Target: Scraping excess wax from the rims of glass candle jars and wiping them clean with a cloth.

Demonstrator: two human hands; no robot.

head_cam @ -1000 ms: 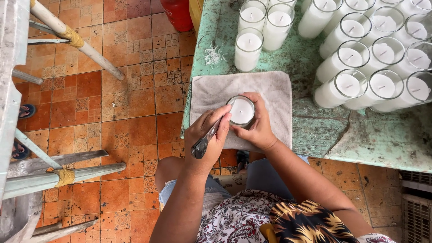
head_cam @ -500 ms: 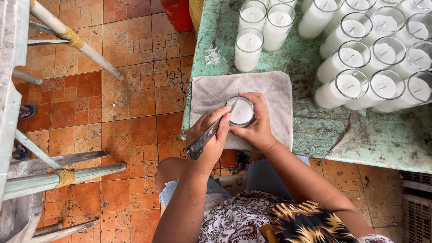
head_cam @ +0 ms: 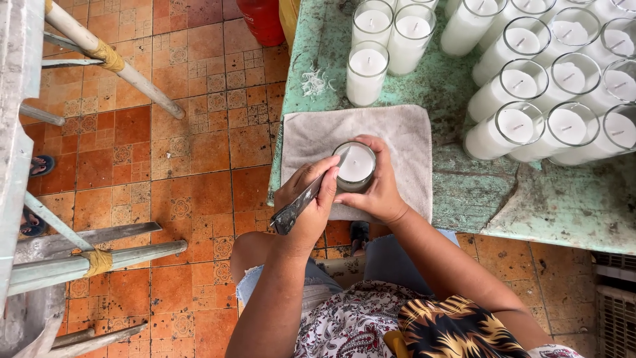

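— How far along are you with the candle jar (head_cam: 354, 167)?

— I'd judge you are mid-job. The jar sits on the grey towel (head_cam: 397, 132) at the near edge of the green table (head_cam: 457, 199). Your right hand (head_cam: 374, 192) is wrapped around its side, fingers closed on the glass. Your left hand (head_cam: 308, 199) is closed around a metal blade (head_cam: 301, 205), whose tip rests at the jar's rim (the very tip is hard to make out against the wax).

— And what looks done already?

— Three upright candles (head_cam: 387, 43) stand beyond the towel, and a big group of filled jars (head_cam: 550, 86) crowds the right side of the table. White shavings (head_cam: 315, 83) lie near the towel's far-left corner. Which of those jars are finished, I cannot tell; the one in your hands is the only one being worked.

— How much room do you have?

— Not much on the table. The towel hangs right at the table's near edge, so the jar is close to a drop onto the tiled floor (head_cam: 199, 166). To your right the grouped jars lie near your elbow's path. To the left the floor is open until the metal poles (head_cam: 99, 255) (well apart from your arm).
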